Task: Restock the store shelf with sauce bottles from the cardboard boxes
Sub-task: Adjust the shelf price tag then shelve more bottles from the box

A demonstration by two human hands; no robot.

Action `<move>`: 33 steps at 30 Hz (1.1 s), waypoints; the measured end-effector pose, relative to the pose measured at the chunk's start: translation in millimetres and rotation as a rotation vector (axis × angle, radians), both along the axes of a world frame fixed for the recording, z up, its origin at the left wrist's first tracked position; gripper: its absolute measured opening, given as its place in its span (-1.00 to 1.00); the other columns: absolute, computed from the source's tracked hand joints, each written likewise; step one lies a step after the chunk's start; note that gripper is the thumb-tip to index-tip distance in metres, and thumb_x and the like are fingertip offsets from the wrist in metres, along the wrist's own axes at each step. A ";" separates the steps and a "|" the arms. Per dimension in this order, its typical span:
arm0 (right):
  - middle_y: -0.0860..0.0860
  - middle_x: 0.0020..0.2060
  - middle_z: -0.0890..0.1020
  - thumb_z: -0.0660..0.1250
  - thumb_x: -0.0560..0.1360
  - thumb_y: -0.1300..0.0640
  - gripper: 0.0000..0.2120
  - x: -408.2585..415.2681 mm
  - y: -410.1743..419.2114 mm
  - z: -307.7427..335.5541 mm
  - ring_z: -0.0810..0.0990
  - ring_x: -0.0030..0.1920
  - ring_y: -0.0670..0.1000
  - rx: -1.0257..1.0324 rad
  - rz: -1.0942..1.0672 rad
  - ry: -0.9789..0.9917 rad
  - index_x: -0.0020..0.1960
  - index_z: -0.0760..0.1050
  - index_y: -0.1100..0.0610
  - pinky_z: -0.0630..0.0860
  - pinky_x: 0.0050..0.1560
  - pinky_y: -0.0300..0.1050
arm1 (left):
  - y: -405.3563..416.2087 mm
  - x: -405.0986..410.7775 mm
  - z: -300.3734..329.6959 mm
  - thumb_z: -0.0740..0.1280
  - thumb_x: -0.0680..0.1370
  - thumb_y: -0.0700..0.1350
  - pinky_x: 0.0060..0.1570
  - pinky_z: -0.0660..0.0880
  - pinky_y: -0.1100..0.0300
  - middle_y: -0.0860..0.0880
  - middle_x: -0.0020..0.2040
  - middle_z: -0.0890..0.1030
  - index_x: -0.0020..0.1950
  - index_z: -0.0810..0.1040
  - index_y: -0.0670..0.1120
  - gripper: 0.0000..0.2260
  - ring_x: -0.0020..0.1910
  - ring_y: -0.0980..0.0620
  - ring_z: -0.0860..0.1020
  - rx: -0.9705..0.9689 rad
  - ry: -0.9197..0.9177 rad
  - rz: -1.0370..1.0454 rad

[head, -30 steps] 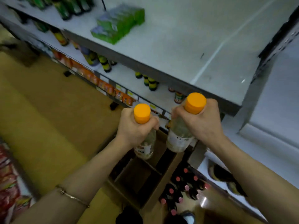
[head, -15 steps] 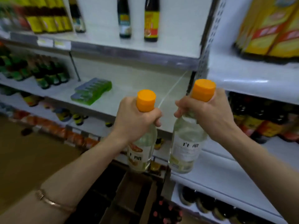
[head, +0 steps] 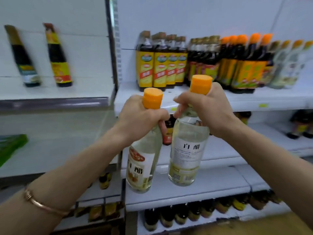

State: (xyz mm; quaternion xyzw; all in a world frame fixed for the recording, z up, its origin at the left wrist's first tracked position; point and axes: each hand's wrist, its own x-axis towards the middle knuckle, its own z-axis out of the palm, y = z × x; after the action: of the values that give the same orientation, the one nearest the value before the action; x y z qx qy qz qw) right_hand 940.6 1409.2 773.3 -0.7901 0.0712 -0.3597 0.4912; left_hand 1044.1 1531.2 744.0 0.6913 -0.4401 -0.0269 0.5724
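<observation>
Nearest, two bare forearms reach up into view, a thin bracelet (head: 40, 205) on the left wrist. Left hand (head: 140, 117) is wrapped tight round the neck of a clear white vinegar bottle (head: 144, 165) just under its orange cap (head: 152, 98); grip clamped, bottle hanging tilted, base swung toward the lower left. Right hand (head: 205, 110) is curled the same way round the neck of a second white vinegar bottle (head: 187, 153), orange cap (head: 201, 84) poking above the fist; this one hangs close to upright, back label facing the camera. The two bottles sit just beside each other, both held in the air, on no shelf yet.

Behind them, white shelf boards (head: 186, 190) run across, largely bare at bottle height. Further back and higher, the upper shelf (head: 237, 100) carries dark soy sauce bottles (head: 162, 65) with yellow labels, then orange-capped dark ones, then at far right a row of clear orange-capped bottles (head: 288, 65), blurred but likely the matching product.

Key relation: that row lies up and to the right of both grips. The right hand is nearer, so its bottle probably goes first, long axis kept vertical. The cardboard boxes are out of view.
</observation>
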 end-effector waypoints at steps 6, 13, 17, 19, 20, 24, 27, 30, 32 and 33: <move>0.07 -0.52 0.61 0.37 0.43 0.28 -0.74 -76.7 -70.2 31.8 0.62 -0.30 0.33 -0.034 -0.197 -0.024 -0.44 0.51 0.24 0.59 -0.31 0.15 | -89.0 -56.8 33.7 0.39 0.41 -0.23 -0.24 0.56 0.06 -0.14 -0.44 0.63 -0.37 0.49 -0.40 -0.75 -0.21 -0.31 0.59 -0.056 0.050 -0.211; 0.11 -0.52 0.61 0.35 0.42 0.27 -0.77 -188.9 -180.6 54.2 0.59 -0.37 0.12 0.035 -0.355 -0.016 -0.40 0.55 0.30 0.55 -0.39 -0.19 | -216.6 -163.5 54.2 0.37 0.36 -0.23 -0.15 0.55 -0.13 -0.15 -0.47 0.62 -0.40 0.47 -0.37 -0.76 -0.33 -0.35 0.54 -0.089 0.077 -0.368; 0.13 -0.49 0.62 0.35 0.42 0.26 -0.78 -259.7 -248.2 60.2 0.59 -0.38 0.12 0.060 -0.432 -0.017 -0.40 0.55 0.27 0.52 -0.41 -0.21 | -298.1 -233.2 63.6 0.36 0.37 -0.24 -0.14 0.55 -0.18 -0.16 -0.46 0.62 -0.38 0.51 -0.36 -0.80 -0.33 -0.38 0.53 -0.069 0.077 -0.436; 0.14 -0.49 0.63 0.35 0.43 0.25 -0.78 -291.8 -279.0 64.9 0.59 -0.38 0.12 0.049 -0.454 -0.011 -0.38 0.55 0.27 0.50 -0.43 -0.23 | -336.0 -261.4 66.8 0.34 0.41 -0.30 -0.20 0.56 -0.05 -0.16 -0.48 0.61 -0.39 0.49 -0.31 -0.82 -0.41 -0.21 0.55 -0.088 0.113 -0.440; 0.14 -0.48 0.63 0.35 0.43 0.24 -0.77 -306.4 -294.1 68.5 0.59 -0.39 0.12 0.045 -0.466 -0.009 -0.39 0.54 0.26 0.49 -0.44 -0.24 | -354.3 -273.2 67.7 0.34 0.41 -0.31 -0.18 0.57 -0.04 -0.16 -0.48 0.61 -0.42 0.49 -0.29 -0.80 -0.40 -0.19 0.56 -0.091 0.115 -0.441; 0.16 -0.46 0.64 0.36 0.44 0.24 -0.75 -351.5 -351.0 81.1 0.60 -0.39 0.13 0.049 -0.499 0.003 -0.41 0.52 0.26 0.49 -0.43 -0.21 | -420.4 -308.2 73.4 0.37 0.35 -0.20 -0.01 0.57 -0.20 -0.20 -0.42 0.63 -0.49 0.54 -0.22 -0.79 -0.23 -0.40 0.56 -0.077 0.081 -0.471; 0.17 -0.46 0.64 0.37 0.43 0.24 -0.70 -369.8 -393.1 83.1 0.58 -0.41 0.14 0.049 -0.507 -0.011 -0.48 0.50 0.23 0.47 -0.44 -0.20 | -460.7 -324.8 80.6 0.35 0.38 -0.22 -0.07 0.52 -0.13 -0.18 -0.43 0.63 -0.33 0.53 -0.32 -0.84 -0.31 -0.30 0.54 -0.085 0.091 -0.477; 0.14 -0.48 0.64 0.37 0.43 0.24 -0.64 -378.5 -434.3 82.2 0.59 -0.39 0.16 0.050 -0.524 -0.020 -0.53 0.51 0.20 0.46 -0.39 -0.15 | -498.7 -331.6 87.0 0.33 0.41 -0.25 -0.07 0.51 -0.12 -0.16 -0.44 0.63 -0.30 0.51 -0.31 -0.86 -0.29 -0.22 0.57 -0.090 0.111 -0.473; 0.13 -0.49 0.63 0.37 0.44 0.24 -0.70 -378.1 -462.9 81.5 0.60 -0.38 0.16 0.053 -0.520 -0.019 -0.46 0.52 0.23 0.47 -0.40 -0.17 | -526.7 -328.5 90.1 0.32 0.41 -0.27 -0.14 0.49 -0.02 -0.14 -0.47 0.61 -0.38 0.46 -0.24 -0.83 -0.34 -0.17 0.59 -0.087 0.144 -0.477; 0.12 -0.49 0.63 0.36 0.44 0.24 -0.73 -375.9 -478.1 81.5 0.61 -0.38 0.16 0.052 -0.513 -0.014 -0.43 0.51 0.24 0.47 -0.44 -0.21 | -542.0 -325.4 91.4 0.31 0.41 -0.28 -0.19 0.48 0.02 -0.14 -0.47 0.60 -0.39 0.47 -0.22 -0.83 -0.38 -0.15 0.59 -0.092 0.157 -0.482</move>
State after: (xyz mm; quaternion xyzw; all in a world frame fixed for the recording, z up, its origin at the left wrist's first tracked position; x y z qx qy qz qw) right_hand 564.7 931.1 854.8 -0.7309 0.2752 -0.4760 0.4044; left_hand 718.7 989.2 835.3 0.5355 -0.5472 -0.1963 0.6126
